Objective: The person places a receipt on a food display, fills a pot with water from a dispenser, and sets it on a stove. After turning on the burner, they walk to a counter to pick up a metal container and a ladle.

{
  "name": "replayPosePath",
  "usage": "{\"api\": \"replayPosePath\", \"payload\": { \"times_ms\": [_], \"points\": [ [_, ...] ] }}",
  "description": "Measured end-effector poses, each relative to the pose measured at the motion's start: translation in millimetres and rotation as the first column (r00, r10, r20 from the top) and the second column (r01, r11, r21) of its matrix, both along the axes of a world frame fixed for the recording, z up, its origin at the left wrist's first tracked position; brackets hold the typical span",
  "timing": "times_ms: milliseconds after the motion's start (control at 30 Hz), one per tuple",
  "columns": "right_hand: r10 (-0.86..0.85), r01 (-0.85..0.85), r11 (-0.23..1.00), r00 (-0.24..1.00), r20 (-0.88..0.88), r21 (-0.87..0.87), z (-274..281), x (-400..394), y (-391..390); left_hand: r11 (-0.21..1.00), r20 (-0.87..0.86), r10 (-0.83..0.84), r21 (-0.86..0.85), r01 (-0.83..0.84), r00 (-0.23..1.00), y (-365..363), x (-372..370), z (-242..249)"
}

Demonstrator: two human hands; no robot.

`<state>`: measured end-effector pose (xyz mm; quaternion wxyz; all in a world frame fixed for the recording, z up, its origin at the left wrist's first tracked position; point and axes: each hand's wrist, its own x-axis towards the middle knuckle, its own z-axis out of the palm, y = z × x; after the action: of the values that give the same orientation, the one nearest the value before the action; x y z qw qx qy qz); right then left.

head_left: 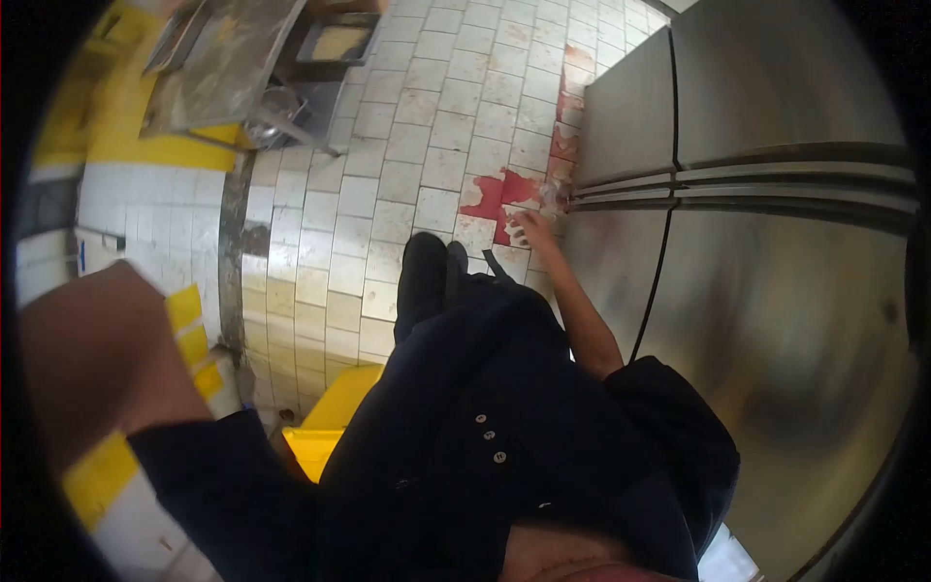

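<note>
My right hand (529, 231) hangs low in front of a stainless steel fridge (621, 136), below the level of its door handles in the view. Its fingers are loosely bent and apart, and I see nothing held in them. Just past the fingertips, at the fridge's edge, is a small pale, see-through-looking shape (556, 193) that I cannot make out. My left arm (107, 349) is raised and bent close to the camera, blurred; the left hand itself is outside the picture.
White floor tiles (402, 141) with worn red patches (502, 194) run ahead. A metal table (223, 68) with a tray (339, 41) stands at upper left. A yellow bin (325, 427) is beside my leg. The white and yellow tiled wall (155, 213) is on the left.
</note>
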<state>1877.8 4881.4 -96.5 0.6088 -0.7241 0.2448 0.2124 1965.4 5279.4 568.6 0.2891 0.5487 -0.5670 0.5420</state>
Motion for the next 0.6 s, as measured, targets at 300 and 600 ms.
{"api": "replayPosePath", "payload": {
  "times_ms": [300, 600],
  "points": [
    [0.110, -0.105, 0.988, 0.993, 0.037, -0.115, -61, 190, -14, 0.981, 0.222, -0.166, 0.138, 0.137, 0.961, -39, 200, -6],
    [-0.382, 0.361, 0.923, 0.902, -0.203, -0.133, -64, 353, -81, 0.917, 0.227, -0.398, 0.113, 0.382, 0.889, -95, 509, 5]
  ]
}}
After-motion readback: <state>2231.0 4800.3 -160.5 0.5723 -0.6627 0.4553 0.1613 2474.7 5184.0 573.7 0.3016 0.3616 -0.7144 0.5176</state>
